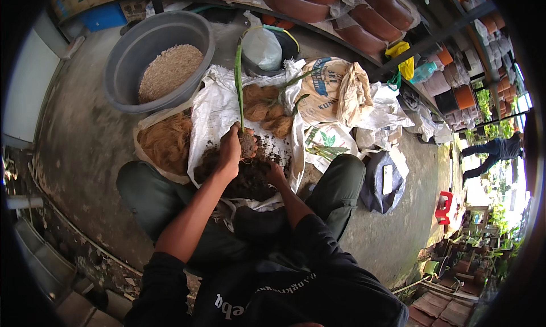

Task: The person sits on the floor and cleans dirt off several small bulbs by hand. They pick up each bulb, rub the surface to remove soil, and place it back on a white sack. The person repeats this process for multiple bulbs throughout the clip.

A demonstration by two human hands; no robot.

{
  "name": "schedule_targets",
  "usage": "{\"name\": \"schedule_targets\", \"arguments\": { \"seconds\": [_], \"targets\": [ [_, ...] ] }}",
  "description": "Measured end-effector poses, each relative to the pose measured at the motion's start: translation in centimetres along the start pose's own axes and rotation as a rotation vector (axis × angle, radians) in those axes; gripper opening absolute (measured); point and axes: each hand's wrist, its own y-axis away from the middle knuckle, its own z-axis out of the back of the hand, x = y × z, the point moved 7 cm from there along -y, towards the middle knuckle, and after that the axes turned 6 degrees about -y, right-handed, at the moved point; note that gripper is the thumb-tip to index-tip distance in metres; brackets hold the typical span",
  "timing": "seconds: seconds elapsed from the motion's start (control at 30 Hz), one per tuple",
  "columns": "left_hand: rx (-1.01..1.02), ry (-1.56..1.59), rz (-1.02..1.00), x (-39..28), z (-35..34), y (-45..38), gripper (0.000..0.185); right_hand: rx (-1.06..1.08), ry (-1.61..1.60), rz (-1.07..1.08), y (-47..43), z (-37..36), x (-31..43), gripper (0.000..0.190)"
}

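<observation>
My left hand [230,150] is closed around a soil root ball [247,144], from which one long green leaf [239,79] stands upright. Below and to the right, my right hand [276,174] reaches into a pile of dark soil [251,182]; its fingertips are hidden there. The soil lies on a spread white woven sack [209,92] between my knees. Just beyond, brown fibre-wrapped root balls [266,109] with green leaves rest on the same sack. An open bag of loose brown fibre [164,137], resembling coconut fibre, sits at the left.
A grey plastic tub [114,71] holds pale granular material [172,68]. To the right are a printed sack [324,88], cut green leaves [326,151] and a phone [387,179] on a dark bag. Farther right are a red stool [444,207] and a person [495,152]. Brown pots [294,4] fill a shelf.
</observation>
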Motion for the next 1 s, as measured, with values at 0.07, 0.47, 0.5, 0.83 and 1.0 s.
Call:
{"name": "schedule_targets", "arguments": {
  "seconds": [0.07, 0.47, 0.5, 0.83, 1.0],
  "targets": [
    [-0.01, -0.022, -0.007, 0.3, 0.0, 0.0, 0.047, 0.044, -0.028, 0.008, 0.2, 0.0, 0.9, 0.036],
    [0.084, -0.105, -0.006, 2.1, -3.2, -1.5, 0.047, 0.031, -0.282, 0.079, -0.1, 2.6, 3.1, 0.042],
    [0.103, -0.117, -0.013, 2.0, -3.8, -1.5, 0.047, 0.068, -0.277, 0.107, -0.3, 3.1, 3.5, 0.041],
    [0.177, -0.266, -0.001, 3.6, -7.4, -1.9, 0.051, -0.103, -0.646, 0.057, 3.7, 8.5, 8.6, 0.046],
    [0.234, -0.306, 0.049, 6.2, -9.2, -3.4, 0.049, -0.107, -0.518, 0.122, 4.5, 10.7, 9.5, 0.05]
  ]
}}
